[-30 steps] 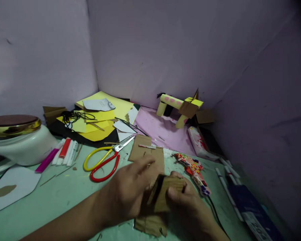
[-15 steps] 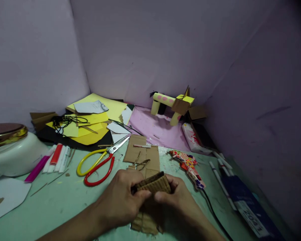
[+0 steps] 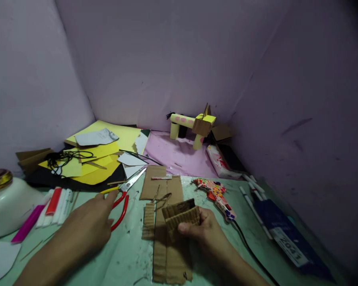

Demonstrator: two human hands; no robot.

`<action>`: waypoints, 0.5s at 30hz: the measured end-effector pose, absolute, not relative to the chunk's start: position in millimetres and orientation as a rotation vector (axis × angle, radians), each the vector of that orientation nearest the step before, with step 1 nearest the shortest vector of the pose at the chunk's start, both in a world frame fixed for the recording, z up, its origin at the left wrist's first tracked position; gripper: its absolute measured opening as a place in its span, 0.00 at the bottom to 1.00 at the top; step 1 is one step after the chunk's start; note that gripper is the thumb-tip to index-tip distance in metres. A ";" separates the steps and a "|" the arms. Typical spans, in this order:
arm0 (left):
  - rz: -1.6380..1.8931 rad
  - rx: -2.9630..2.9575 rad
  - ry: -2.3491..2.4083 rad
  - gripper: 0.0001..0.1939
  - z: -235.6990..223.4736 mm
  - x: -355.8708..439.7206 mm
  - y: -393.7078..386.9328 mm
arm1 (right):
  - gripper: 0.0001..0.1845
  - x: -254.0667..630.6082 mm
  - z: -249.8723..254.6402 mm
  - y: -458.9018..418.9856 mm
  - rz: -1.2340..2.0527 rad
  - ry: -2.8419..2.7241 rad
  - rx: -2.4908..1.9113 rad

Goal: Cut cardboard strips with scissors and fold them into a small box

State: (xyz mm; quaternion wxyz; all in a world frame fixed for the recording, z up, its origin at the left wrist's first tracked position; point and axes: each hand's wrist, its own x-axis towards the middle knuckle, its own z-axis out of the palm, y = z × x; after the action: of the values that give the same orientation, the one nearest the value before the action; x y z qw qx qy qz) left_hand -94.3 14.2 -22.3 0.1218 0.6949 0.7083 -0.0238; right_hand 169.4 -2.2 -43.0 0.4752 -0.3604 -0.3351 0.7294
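Note:
My right hand [image 3: 204, 230] pinches a small folded piece of corrugated cardboard [image 3: 181, 214] by its right side, thumb in front. The piece is held over a longer cardboard strip [image 3: 159, 258] on the table. To the left, my left hand [image 3: 92, 216] has its fingers closed over the handles of the scissors [image 3: 124, 208], which have one yellow and one red loop. The yellow loop is mostly covered by that hand. The scissor blades still lie on the table, pointing away to the right. A narrow ribbed cardboard scrap [image 3: 148, 222] lies between the hands.
A patterned glue gun [image 3: 216, 192] with a black cord lies right of the cardboard. Markers [image 3: 55, 202] and a white container [image 3: 14, 206] stand left. Behind are yellow paper sheets [image 3: 107, 167], black string [image 3: 62, 159] and a paper animal [image 3: 186, 123]. A blue packet [image 3: 274, 226] lies at right.
My left hand has let go of the folded cardboard and moved left onto the scissors' handles. My right hand keeps the cardboard alone. The view has shifted slightly.

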 end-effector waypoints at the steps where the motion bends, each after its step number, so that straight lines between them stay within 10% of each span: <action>1: -0.165 2.056 2.094 0.32 -23.4 -91.0 14.9 | 0.13 168.8 -43.0 -2.7 1.784 -0.830 -0.883; 15: 0.430 1.785 2.083 0.26 11.2 -78.4 14.8 | 0.18 178.1 -49.2 3.4 1.674 -0.816 -0.776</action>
State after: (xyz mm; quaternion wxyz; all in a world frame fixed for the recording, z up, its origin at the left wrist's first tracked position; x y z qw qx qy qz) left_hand -78.4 14.8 11.2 0.1813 0.6322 0.7378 0.1522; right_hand 178.1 3.4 -49.2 0.5330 -0.3254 -0.3424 0.7020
